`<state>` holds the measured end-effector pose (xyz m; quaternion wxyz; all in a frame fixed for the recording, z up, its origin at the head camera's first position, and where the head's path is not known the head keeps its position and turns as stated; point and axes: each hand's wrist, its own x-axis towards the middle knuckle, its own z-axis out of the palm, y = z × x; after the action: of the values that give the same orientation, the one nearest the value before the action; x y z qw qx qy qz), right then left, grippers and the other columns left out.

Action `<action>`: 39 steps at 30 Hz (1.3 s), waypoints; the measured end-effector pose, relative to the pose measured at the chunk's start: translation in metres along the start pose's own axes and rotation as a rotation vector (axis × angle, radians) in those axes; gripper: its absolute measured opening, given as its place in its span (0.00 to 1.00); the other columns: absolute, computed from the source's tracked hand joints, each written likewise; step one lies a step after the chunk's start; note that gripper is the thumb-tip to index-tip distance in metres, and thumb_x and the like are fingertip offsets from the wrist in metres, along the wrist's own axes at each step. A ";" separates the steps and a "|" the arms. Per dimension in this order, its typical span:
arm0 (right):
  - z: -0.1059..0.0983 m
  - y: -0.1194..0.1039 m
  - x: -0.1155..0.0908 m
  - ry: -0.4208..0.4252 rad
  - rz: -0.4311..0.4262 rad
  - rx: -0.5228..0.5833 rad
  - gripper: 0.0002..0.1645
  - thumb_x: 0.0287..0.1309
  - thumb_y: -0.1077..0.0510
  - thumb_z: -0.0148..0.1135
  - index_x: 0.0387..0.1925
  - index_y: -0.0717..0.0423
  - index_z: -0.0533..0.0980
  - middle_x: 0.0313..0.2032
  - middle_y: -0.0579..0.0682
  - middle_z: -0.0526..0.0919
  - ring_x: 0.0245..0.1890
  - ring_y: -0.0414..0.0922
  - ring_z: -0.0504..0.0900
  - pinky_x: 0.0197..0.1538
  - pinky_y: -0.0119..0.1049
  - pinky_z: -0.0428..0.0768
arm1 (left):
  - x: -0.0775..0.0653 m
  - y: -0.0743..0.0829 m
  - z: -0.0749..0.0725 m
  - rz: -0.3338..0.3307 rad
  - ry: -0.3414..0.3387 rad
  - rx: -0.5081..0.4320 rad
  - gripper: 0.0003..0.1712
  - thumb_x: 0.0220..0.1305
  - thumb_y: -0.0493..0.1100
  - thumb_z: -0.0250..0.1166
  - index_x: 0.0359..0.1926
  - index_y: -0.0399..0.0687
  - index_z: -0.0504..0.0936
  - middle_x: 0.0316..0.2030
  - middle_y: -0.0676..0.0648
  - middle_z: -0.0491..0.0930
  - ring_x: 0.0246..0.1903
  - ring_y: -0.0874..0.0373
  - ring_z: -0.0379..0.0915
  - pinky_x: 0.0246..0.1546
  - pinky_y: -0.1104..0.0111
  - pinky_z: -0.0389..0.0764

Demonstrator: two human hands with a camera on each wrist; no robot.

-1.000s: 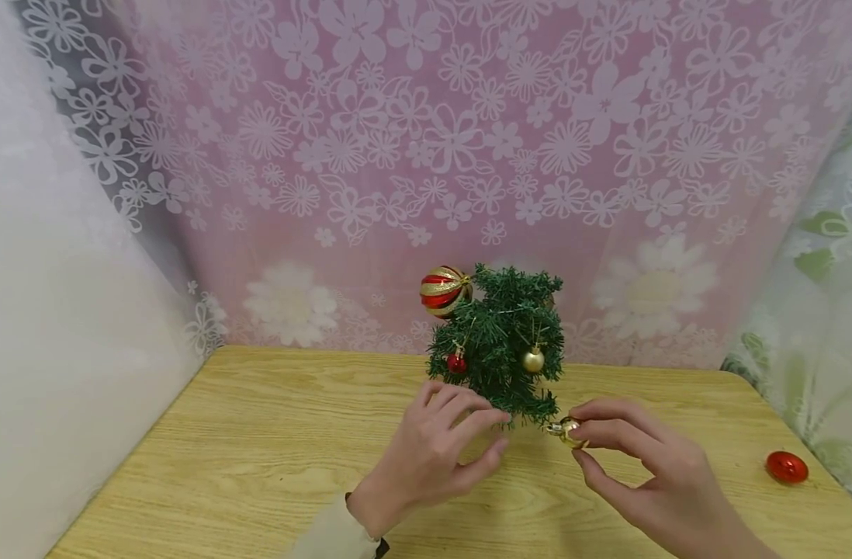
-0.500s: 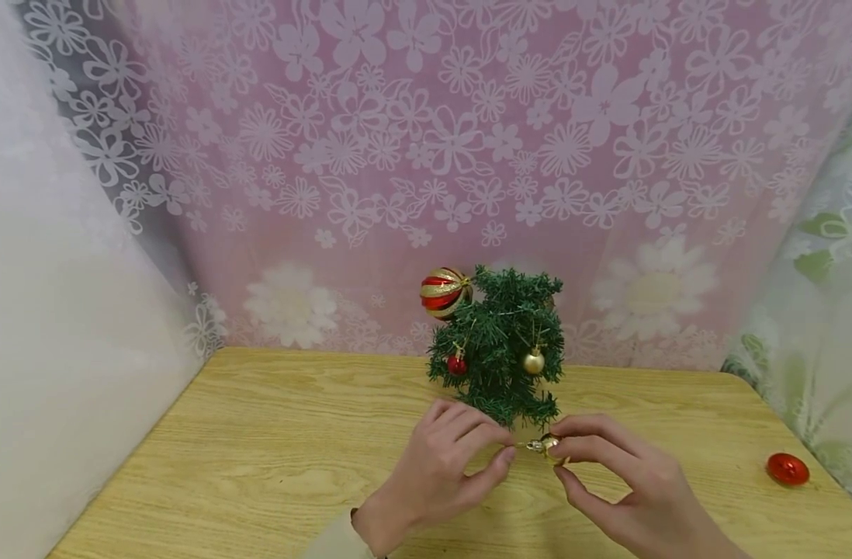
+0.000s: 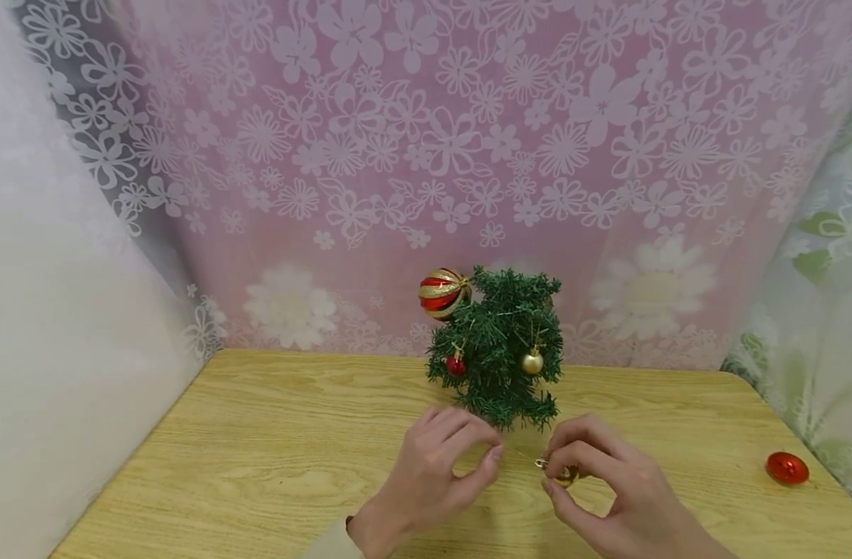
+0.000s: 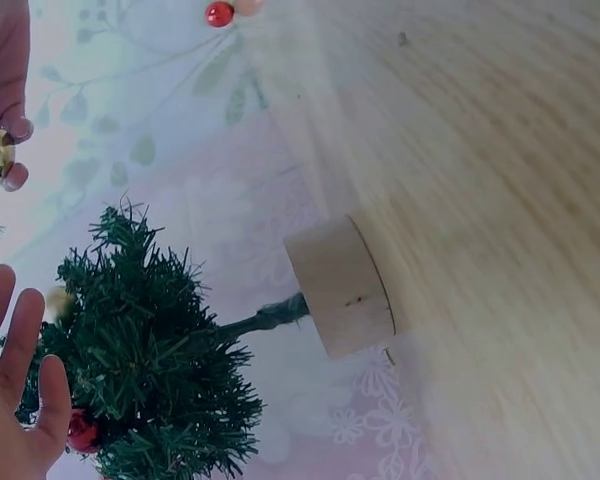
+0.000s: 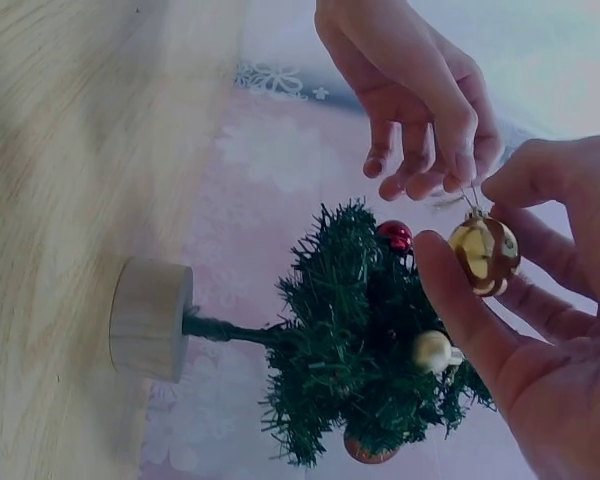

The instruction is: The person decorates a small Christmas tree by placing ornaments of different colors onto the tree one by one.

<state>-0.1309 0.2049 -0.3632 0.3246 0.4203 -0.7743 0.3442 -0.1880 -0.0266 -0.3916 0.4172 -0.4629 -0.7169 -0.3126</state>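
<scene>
My right hand (image 3: pixel 618 485) pinches a shiny gold bauble (image 5: pixel 483 245) between thumb and fingers, its metal cap pointing left. The thumb and forefinger of my left hand (image 3: pixel 433 477) pinch the end of the bauble's thin string (image 3: pixel 522 453), drawn out between both hands. Just behind the hands stands a small green Christmas tree (image 3: pixel 499 326) on a round wooden base (image 5: pixel 150 320). On it hang a small red bauble (image 3: pixel 456 365), a matte gold bauble (image 3: pixel 533 362) and a large red-and-gold striped bauble (image 3: pixel 441 295).
A shiny red round ornament (image 3: pixel 787 468) lies on the wooden table (image 3: pixel 272 450) near its right edge. Behind the table hangs a pink floral curtain (image 3: pixel 398 186), with pale sheets at both sides.
My right hand has moved left and toward me with the gold bauble. My left hand has come down from the tree's lower branches and taken the string, now stretched between the hands.
</scene>
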 end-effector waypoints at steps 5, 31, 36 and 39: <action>0.003 -0.005 0.002 -0.007 0.096 -0.032 0.07 0.70 0.47 0.61 0.33 0.39 0.76 0.35 0.34 0.77 0.30 0.27 0.73 0.33 0.17 0.73 | -0.003 0.004 0.002 -0.006 0.001 -0.007 0.05 0.71 0.43 0.63 0.37 0.56 0.84 0.35 0.59 0.85 0.37 0.69 0.81 0.45 0.78 0.77; 0.021 0.001 0.001 0.010 0.106 -0.091 0.14 0.61 0.66 0.70 0.41 0.44 0.81 0.36 0.39 0.83 0.31 0.30 0.80 0.34 0.17 0.77 | -0.009 0.005 0.000 -0.101 -0.043 -0.101 0.04 0.71 0.41 0.64 0.39 0.56 0.84 0.38 0.59 0.84 0.39 0.68 0.81 0.49 0.79 0.78; 0.027 -0.001 0.002 0.010 0.172 -0.079 0.23 0.51 0.75 0.71 0.41 0.45 0.81 0.35 0.38 0.84 0.31 0.29 0.81 0.32 0.17 0.77 | -0.012 0.008 -0.002 -0.241 -0.084 -0.234 0.04 0.72 0.39 0.63 0.41 0.52 0.84 0.39 0.56 0.83 0.40 0.68 0.81 0.45 0.79 0.81; 0.032 -0.002 0.002 0.002 0.231 -0.075 0.25 0.49 0.77 0.71 0.41 0.46 0.81 0.33 0.38 0.85 0.31 0.29 0.82 0.30 0.18 0.77 | -0.013 0.010 -0.003 -0.377 -0.115 -0.339 0.04 0.74 0.40 0.62 0.43 0.53 0.83 0.39 0.55 0.83 0.38 0.68 0.81 0.40 0.78 0.83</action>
<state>-0.1366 0.1773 -0.3781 0.2989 0.3157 -0.8296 0.3504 -0.1754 -0.0303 -0.4012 0.2267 -0.4015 -0.7502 -0.4739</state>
